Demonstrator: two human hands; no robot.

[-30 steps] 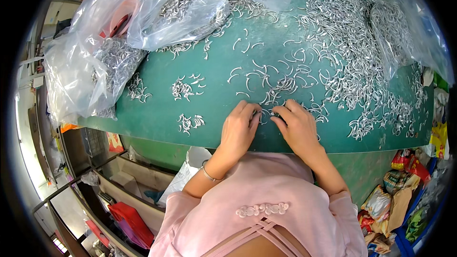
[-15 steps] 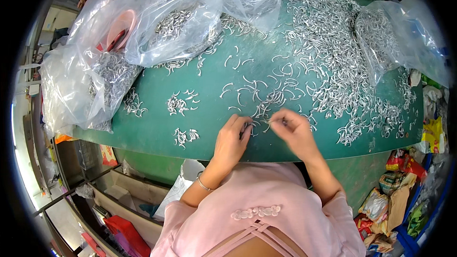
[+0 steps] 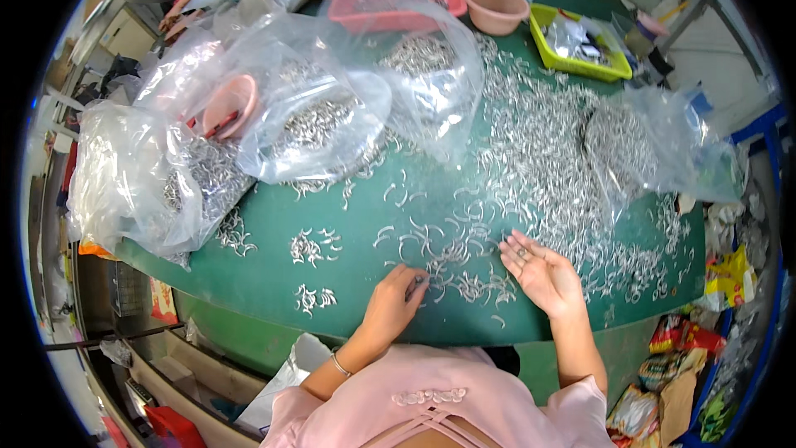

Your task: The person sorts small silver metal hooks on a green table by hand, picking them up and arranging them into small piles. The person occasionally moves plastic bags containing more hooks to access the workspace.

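My left hand (image 3: 395, 300) hovers low over the near part of the table with its fingers curled. Grey metal shows between thumb and fingers, apparently small curved metal pieces (image 3: 415, 285); most of it is hidden. My right hand (image 3: 547, 278) is turned palm up, its fingers stretched out. A tiny silvery spot shows on those fingers, too small to name. Between the hands lies a loose scatter of curved silver pieces (image 3: 468, 253). Beyond my right hand spreads a big heap of the same pieces (image 3: 543, 149).
Two small piles (image 3: 315, 300) lie to the left on the green table (image 3: 269, 224). Clear plastic bags (image 3: 124, 187) of pieces stand left and at the back; another bag (image 3: 622, 145) lies right. Behind are a pink tub (image 3: 398, 21), a round bowl (image 3: 496, 12) and a yellow-green basket (image 3: 580, 66).
My view has tilted up, showing more of the table's far side. My right hand has moved right, away from my left, and turned from pinched fingers to an open palm.
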